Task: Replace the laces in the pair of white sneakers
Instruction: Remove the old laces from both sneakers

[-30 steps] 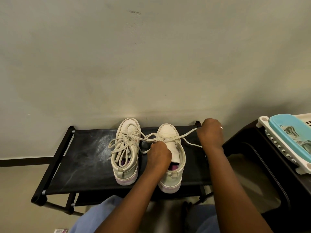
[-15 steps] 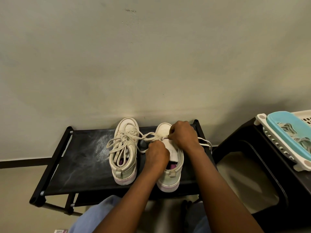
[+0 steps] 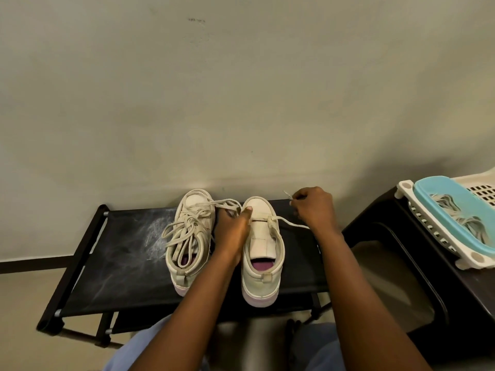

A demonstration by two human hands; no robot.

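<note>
1. Against the wall at 12 o'clock, a black shoe rack (image 3: 120, 263) carries both sneakers side by side, toes to the wall.
2. At 3 o'clock a black stand (image 3: 388, 218) bears a white basket (image 3: 471, 259) with a blue tray (image 3: 431, 183) holding a tangle of laces (image 3: 452, 210), well apart from the shoes.
3. The left sneaker (image 3: 187, 236) is laced, with loose loops over its opening. The right sneaker (image 3: 261, 253) has a lace (image 3: 290, 222) through its front eyelets only, and its tongue, covered half a second ago, now lies bare.
4. The left hand (image 3: 233, 228) has slid off that tongue into the gap between the shoes, thumb on the right toe cap. Its fingers are hidden, so its grip cannot be told. It blocks the left sneaker's inner side.
5. The right hand (image 3: 313, 207) has left the eyelets for 2 o'clock of the right sneaker and pinches a lace end, whose tip sticks out past the fingers.
</note>
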